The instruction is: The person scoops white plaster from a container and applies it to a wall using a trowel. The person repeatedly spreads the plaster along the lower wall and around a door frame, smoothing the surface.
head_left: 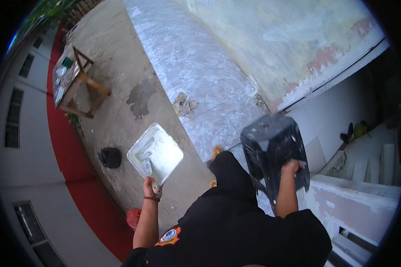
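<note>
My left hand (152, 189) is closed at the near corner of a square tray (170, 152), which is held up over the ground on my left. The tray is white inside, coated with a paint-like or putty-like material. A whitish flat tool (145, 159) lies in it, its pale handle end under my left fingers. On my right side, my right hand (291, 167) grips a black plastic stool (263, 130) among its legs. The stool is tilted, its seat smeared with white. Exactly which part of it my right fingers hold is hard to see.
A grey tiled walkway (187, 66) with white smears runs along a patchy wall (294, 31). A crumpled rag (186, 106) lies on it. Left are a wooden table (82, 82), a black bag (109, 157) and a red bag (133, 218). A low wall (356, 200) stands right.
</note>
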Action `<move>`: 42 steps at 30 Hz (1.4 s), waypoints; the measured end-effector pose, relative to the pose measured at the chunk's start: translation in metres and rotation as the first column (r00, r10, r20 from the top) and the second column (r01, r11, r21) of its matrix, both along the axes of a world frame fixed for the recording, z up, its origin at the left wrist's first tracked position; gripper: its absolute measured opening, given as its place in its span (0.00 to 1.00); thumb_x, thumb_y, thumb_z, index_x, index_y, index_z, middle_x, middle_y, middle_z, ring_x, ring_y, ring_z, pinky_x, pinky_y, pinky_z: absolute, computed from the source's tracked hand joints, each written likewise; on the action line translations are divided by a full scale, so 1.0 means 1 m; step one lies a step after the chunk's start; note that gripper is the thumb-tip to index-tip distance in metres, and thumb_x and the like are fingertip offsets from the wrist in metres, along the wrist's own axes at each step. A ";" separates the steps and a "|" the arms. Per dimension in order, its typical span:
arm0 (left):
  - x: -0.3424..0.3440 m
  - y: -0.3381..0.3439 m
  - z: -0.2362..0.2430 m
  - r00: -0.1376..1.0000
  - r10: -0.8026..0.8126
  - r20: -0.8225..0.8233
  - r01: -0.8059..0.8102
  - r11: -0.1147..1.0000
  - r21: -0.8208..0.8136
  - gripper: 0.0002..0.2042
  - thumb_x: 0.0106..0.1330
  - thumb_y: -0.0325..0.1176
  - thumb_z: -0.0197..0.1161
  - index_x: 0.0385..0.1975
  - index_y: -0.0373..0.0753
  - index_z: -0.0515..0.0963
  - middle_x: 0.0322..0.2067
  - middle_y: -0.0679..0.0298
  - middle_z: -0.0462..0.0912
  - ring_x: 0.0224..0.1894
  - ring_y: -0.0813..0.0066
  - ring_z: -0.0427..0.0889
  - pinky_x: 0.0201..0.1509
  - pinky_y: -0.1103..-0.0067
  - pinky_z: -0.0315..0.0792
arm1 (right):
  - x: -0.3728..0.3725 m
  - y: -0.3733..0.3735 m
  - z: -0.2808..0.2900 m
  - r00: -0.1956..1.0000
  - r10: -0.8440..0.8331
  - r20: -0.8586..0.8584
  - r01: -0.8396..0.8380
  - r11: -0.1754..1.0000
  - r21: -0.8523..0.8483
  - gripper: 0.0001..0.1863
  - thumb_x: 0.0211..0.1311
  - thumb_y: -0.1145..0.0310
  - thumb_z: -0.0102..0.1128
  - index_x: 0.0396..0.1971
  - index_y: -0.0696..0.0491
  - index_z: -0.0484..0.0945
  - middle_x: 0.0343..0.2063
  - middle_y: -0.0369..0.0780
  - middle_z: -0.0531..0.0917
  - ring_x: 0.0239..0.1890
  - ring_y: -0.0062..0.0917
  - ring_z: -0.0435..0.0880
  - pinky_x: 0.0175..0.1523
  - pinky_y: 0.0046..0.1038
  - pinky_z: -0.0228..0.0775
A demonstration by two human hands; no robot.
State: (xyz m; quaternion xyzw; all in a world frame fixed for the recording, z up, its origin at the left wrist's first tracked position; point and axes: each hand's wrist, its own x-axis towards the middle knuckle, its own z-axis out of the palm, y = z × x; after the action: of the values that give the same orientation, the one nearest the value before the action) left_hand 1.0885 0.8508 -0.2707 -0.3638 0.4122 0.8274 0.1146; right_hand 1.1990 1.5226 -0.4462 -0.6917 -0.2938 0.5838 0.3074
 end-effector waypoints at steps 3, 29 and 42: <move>-0.060 -0.003 0.007 0.999 0.042 0.021 -0.041 0.999 -0.026 0.14 0.54 0.33 0.57 0.39 0.36 0.75 0.34 0.63 0.81 0.37 0.66 0.81 0.46 0.71 0.77 | -0.122 -0.032 -0.005 0.985 0.009 -0.172 -0.004 1.000 0.027 0.20 0.72 0.56 0.45 0.52 0.55 0.71 0.36 0.41 0.78 0.34 0.30 0.78 0.37 0.33 0.73; -0.563 0.095 0.072 0.914 -0.397 0.077 0.405 0.892 -0.201 0.29 0.49 0.35 0.54 0.56 0.34 0.70 0.48 0.56 0.79 0.50 0.56 0.79 0.55 0.65 0.75 | -0.446 -0.088 -0.131 0.964 -0.267 0.018 0.253 0.887 -0.386 0.31 0.71 0.46 0.43 0.56 0.60 0.73 0.49 0.45 0.80 0.48 0.34 0.80 0.52 0.37 0.72; -0.710 0.191 0.069 0.713 -0.701 0.012 0.699 0.711 -0.078 0.23 0.53 0.34 0.54 0.50 0.30 0.73 0.42 0.56 0.82 0.45 0.59 0.82 0.52 0.69 0.76 | -0.359 -0.089 -0.056 0.836 -0.521 -0.171 0.486 0.848 -0.212 0.29 0.69 0.41 0.44 0.41 0.55 0.74 0.32 0.42 0.81 0.37 0.35 0.80 0.40 0.41 0.77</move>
State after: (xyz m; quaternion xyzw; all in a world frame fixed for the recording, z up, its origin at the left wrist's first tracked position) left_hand 0.3782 1.0422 -0.2013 -0.1772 0.5518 0.7093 0.4013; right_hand 0.8404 1.4340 -0.5021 -0.6972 -0.0169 0.5772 0.4249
